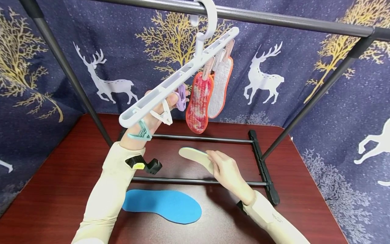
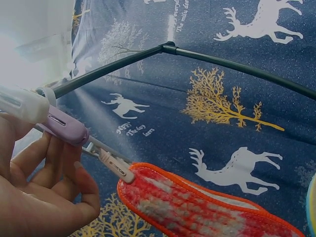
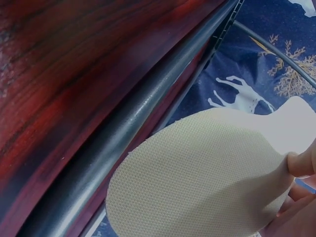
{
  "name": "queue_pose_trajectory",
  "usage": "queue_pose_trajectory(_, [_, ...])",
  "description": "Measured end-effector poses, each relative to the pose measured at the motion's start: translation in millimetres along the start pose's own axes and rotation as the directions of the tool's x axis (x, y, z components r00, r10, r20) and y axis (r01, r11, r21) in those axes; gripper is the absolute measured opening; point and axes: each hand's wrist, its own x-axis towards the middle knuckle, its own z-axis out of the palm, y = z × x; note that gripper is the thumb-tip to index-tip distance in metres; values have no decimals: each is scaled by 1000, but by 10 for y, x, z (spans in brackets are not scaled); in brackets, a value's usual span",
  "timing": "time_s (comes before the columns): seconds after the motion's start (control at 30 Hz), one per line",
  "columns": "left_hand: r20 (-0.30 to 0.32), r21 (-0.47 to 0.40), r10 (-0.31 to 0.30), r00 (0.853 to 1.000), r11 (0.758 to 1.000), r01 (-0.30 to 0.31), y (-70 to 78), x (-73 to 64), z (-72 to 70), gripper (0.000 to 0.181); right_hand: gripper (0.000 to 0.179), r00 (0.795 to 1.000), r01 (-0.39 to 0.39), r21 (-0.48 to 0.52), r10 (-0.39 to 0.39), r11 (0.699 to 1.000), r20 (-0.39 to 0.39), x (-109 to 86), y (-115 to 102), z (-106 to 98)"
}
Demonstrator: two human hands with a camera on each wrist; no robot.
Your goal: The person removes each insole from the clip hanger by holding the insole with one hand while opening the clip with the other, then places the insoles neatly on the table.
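My left hand (image 1: 172, 99) is raised behind a white clip hanger (image 1: 197, 60) and pinches its purple clip (image 1: 181, 98) between thumb and fingers. In the left wrist view the purple clip (image 2: 66, 127) lies between these fingers. A white clip (image 1: 165, 115) and a teal clip (image 1: 143, 132) dangle nearer me. Further along, pink clips hold a red-and-white insole (image 1: 199, 105) and, behind it, a grey insole (image 1: 220, 89) with orange edging. Lower down, my right hand (image 1: 225, 169) pinches a cream insole (image 1: 193, 155) by one end, above the table. Its mesh face fills much of the right wrist view.
A blue insole (image 1: 161, 205) lies flat on the dark red table (image 1: 55, 189). The hanger hooks over the top bar (image 1: 274, 23) of a black rack, whose lower bars (image 1: 189, 181) cross the table. A navy deer-print cloth (image 1: 122, 51) hangs behind.
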Motion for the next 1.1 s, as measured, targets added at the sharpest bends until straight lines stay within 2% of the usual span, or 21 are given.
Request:
queue_pose_trajectory(0.2, [2,-7,8,1000,1000,-8,1,-7,-6,26,26,1000,5,-6,-5,1000,20,-13,14,-20])
queue_pose_trajectory(0.43, [5,-3,-18,1000,1000,18,29,-21,-6,41,17,998,19,-17,-18,1000,54,-26,37,-33])
queue_pose_trajectory(0.77, [29,24,-25,999,999,25,27,-13,-9,50,31,992,56,6,-57,998,116,-87,69,-65])
queue_pose_trajectory(0.97, [55,41,-17,998,999,14,23,-9,-8,49,35,991,70,14,-71,997,112,-93,75,-97])
queue_pose_trajectory(1.1, [49,43,-12,999,999,10,18,-6,-9,46,33,991,82,15,-83,997,106,-110,93,-104])
